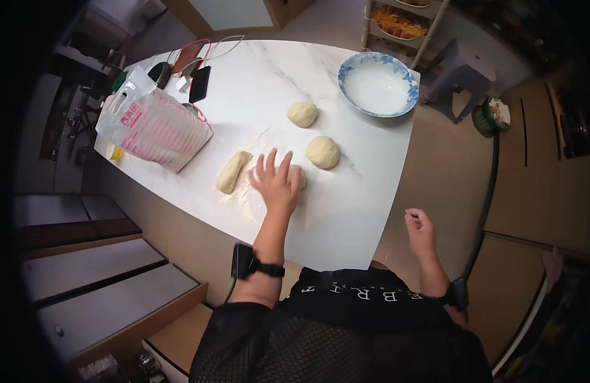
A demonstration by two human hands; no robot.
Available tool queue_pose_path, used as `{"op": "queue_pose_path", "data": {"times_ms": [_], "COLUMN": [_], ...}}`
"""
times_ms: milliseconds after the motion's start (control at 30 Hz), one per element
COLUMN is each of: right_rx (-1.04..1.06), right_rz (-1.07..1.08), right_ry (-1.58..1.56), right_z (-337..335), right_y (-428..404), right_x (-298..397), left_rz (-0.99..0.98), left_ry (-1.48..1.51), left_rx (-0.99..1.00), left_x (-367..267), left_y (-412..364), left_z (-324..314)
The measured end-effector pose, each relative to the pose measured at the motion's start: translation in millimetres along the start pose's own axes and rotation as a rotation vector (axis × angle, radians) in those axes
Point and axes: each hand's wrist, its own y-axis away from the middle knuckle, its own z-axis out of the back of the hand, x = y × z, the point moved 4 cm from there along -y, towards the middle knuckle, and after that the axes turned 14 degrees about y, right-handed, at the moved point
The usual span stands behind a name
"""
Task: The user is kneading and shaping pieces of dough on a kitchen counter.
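My left hand [277, 184], fingers spread, is over the floured part of the marble-patterned table. It partly hides a piece of dough [302, 178] beside its thumb; whether the hand touches it I cannot tell. To the left of the hand lies an elongated roll of dough [233, 172] among scattered flour [247, 203]. Two rounded dough balls sit farther off, one nearer [322, 153] and one behind it [302, 115]. My right hand [421, 233] hangs beyond the table's right edge with its fingers curled in, and nothing shows in it.
A large plastic bag of flour [156, 127] stands at the left, bearing print. Behind it are a phone [200, 84], a white charger [183, 84] and cables. A blue-rimmed bowl [378, 85] occupies the far right corner, with a plastic stool [460, 76] on the floor beyond.
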Motion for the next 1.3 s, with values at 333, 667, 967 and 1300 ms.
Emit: {"op": "queue_pose_path", "data": {"times_ms": [333, 667, 967, 1300], "right_rx": [0.006, 0.013, 0.081, 0.046], "right_rz": [-0.015, 0.097, 0.059, 0.077], "right_ry": [0.0, -0.017, -0.037, -0.004], "right_z": [-3.4, -3.5, -10.9, -8.0], "right_y": [-15.4, -10.4, 0.3, -6.0], "right_x": [8.0, 30.6, 9.5, 8.9], "left_rz": [-0.306, 0.839, 0.118, -0.252], "left_ry": [-0.022, 1.49, 0.659, 0.092], "left_rx": [-0.023, 0.175, -0.013, -0.04], "left_x": [13.3, 79.5, 30.8, -12.8], "left_y": [11.3, -14.9, 41.3, 64.8], "left_z": [-33.3, -33.6, -5.3, -26.6]}}
